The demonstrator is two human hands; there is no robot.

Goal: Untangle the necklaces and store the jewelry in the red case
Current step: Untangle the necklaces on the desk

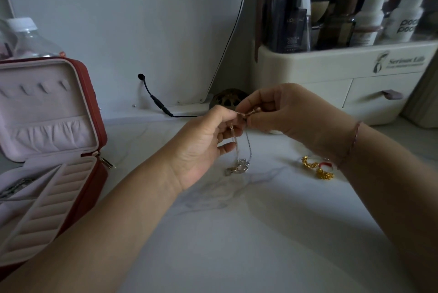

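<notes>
Above the marble table my left hand (208,141) and my right hand (284,112) pinch the tangled necklaces (246,141) at the top, fingertips almost touching. Thin chains hang down from the pinch, and a silver pendant cluster (238,167) rests on the table below. The red case (92,126) stands open at the left, with a pale pink lining, ring rolls and a dark chain (16,186) in one compartment. Gold earrings (317,168) and a red-and-white ring lie on the table under my right wrist.
A cream cosmetics organiser (343,72) with bottles and drawers stands at the back right. A mirror (142,32) with a black cable (161,107) leans against the back. A clear plastic bottle (26,36) stands behind the case. A round brown object (228,99) sits behind my hands.
</notes>
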